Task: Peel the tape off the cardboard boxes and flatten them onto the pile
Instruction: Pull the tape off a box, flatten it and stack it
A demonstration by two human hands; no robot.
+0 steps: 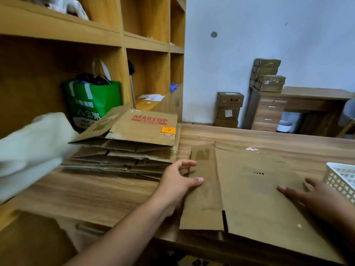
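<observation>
A flattened cardboard box [255, 189] lies on the wooden desk [96, 192], just right of the pile [124, 148] of flattened boxes, with its near edge overhanging the desk's front. The left hand [176, 181] has its grip on the box's left flap, thumb on top and fingers curled at the flap's far edge. The right hand [317, 198] rests flat and released on the box's right side, holding nothing. No tape shows on its upper face, so the peeling looks done and the step in hand is the transfer. The next move likely calls for lifting or sliding the box leftward and squaring it atop the MAKEUP-printed sheet [146, 127].

Right of the pile sits a white basket [342, 179]. Behind the pile stand wooden shelves [134, 41] with a green bag [92, 102]; beyond, taped boxes [229, 109] wait against the wall.
</observation>
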